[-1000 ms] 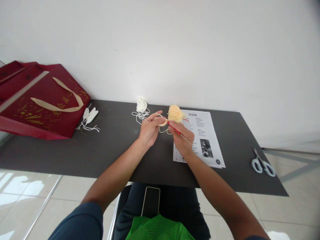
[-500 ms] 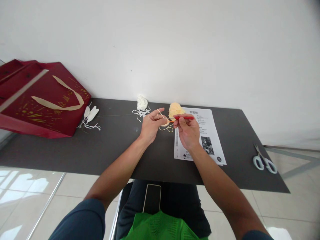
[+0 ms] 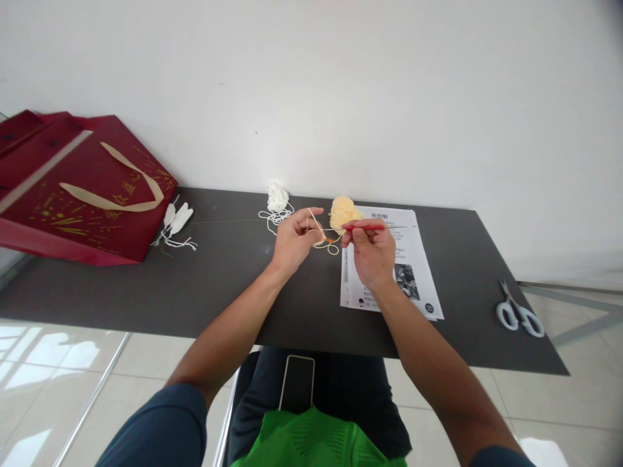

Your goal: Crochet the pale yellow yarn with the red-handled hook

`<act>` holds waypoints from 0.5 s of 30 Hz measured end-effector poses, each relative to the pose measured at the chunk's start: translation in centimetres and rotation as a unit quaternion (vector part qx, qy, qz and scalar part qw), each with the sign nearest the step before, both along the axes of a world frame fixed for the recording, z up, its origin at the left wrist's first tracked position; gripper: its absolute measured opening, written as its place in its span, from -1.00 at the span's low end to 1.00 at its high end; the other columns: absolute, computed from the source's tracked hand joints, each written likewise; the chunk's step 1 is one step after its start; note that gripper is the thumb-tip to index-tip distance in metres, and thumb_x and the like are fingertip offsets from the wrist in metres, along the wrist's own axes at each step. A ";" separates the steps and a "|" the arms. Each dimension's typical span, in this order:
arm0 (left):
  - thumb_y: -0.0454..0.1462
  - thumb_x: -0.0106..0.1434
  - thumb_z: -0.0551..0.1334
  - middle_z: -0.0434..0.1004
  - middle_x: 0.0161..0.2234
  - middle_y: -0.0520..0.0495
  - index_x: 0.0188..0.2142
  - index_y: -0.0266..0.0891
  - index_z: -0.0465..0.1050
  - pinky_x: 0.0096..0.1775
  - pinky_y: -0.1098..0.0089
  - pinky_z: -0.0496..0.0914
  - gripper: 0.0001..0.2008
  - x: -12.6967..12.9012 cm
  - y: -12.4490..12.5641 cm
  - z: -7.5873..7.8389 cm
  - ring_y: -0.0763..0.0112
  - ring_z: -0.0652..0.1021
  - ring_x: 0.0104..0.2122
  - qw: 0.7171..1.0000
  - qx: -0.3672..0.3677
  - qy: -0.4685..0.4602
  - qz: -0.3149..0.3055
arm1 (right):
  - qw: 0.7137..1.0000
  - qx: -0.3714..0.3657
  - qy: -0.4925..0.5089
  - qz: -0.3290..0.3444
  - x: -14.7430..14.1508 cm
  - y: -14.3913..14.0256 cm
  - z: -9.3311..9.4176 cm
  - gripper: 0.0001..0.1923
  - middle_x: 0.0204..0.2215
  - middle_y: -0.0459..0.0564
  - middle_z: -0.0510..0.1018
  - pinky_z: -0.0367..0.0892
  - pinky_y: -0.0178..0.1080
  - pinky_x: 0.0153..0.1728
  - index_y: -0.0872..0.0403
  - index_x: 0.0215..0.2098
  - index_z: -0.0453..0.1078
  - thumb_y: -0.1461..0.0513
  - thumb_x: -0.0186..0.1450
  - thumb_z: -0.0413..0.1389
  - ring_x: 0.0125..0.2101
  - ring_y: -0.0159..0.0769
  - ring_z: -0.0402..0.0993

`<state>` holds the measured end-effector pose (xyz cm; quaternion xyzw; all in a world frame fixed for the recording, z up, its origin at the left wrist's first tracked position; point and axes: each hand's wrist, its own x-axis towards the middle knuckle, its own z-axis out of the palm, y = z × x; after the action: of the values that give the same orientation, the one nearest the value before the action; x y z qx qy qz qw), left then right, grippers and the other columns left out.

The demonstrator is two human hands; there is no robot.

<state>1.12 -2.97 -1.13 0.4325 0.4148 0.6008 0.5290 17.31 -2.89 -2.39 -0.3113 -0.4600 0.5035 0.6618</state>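
Bright, diffuse light washes the white wall (image 3: pixel 389 97) and leaves only faint shadows on the dark tabletop (image 3: pixel 219 292), while glare whitens floor tiles (image 3: pixel 63 353) beyond its near edge at left. Small print on the paper sheets (image 3: pixel 411 250) dissolves into blur, wide-angle distortion stretches the red bag (image 3: pixel 87 165) at the tabletop's left end, and the view's upper right corner is dark.

Open tabletop (image 3: pixel 214 275), two stretches: white pieces (image 3: pixel 182 220) to left forearm (image 3: pixel 236 321), crossed toward the rear by a thin strand (image 3: pixel 224 222); printed sheets (image 3: pixel 402 250) to scissors (image 3: pixel 520 315). Obstructions, rear: white wall (image 3: pixel 311 97); white yarn (image 3: pixel 278 196) with loose loops, beyond the left hand (image 3: pixel 293 243); yellow yarn ball (image 3: pixel 342 213), close beyond the gap between the hands. Obstructions elsewhere: red bag (image 3: pixel 87 172), left end; red-handled hook (image 3: pixel 365 227), bridging that gap from the right hand (image 3: pixel 374 254).
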 end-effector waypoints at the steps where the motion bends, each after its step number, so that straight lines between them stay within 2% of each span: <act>1: -0.41 -0.02 0.35 0.54 -0.50 0.09 -0.08 -0.23 0.56 -0.38 0.41 0.31 -0.56 -0.1 0.0 0.0 0.48 0.47 -0.51 1.000 0.005 0.005 -0.006 | 1.000 0.000 0.001 0.003 0.0 0.0 0.0 -0.83 -0.33 -0.14 0.68 0.43 -0.26 -0.43 -0.03 -0.29 0.45 0.12 0.28 0.32 -0.50 -0.43 0.49; 7: -0.43 -0.04 0.28 0.51 -0.52 0.09 -0.16 -0.22 0.57 -0.41 0.43 0.25 -0.60 -0.4 0.1 -0.1 0.50 0.43 -0.53 0.999 0.006 0.000 -0.048 | 0.999 -0.009 0.023 0.038 0.2 0.0 0.3 -0.85 -0.34 -0.15 0.67 0.42 -0.28 -0.45 -0.02 -0.29 0.45 0.14 0.28 0.31 -0.50 -0.43 0.47; 15: -0.41 -0.11 0.31 0.53 -0.53 0.02 -0.27 -0.28 0.61 -0.46 0.42 0.25 -0.67 -0.5 0.1 0.7 0.50 0.43 -0.57 0.991 -0.052 -0.076 -0.094 | 0.998 -0.024 0.036 0.046 0.2 -0.2 0.8 -0.77 -0.37 -0.17 0.66 0.42 -0.30 -0.48 -0.03 -0.31 0.43 0.11 0.22 0.36 -0.52 -0.45 0.46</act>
<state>0.60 -2.90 -0.46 0.3942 0.3616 0.5573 0.6350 17.48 -3.10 -1.59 -0.2872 -0.4375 0.5554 0.6462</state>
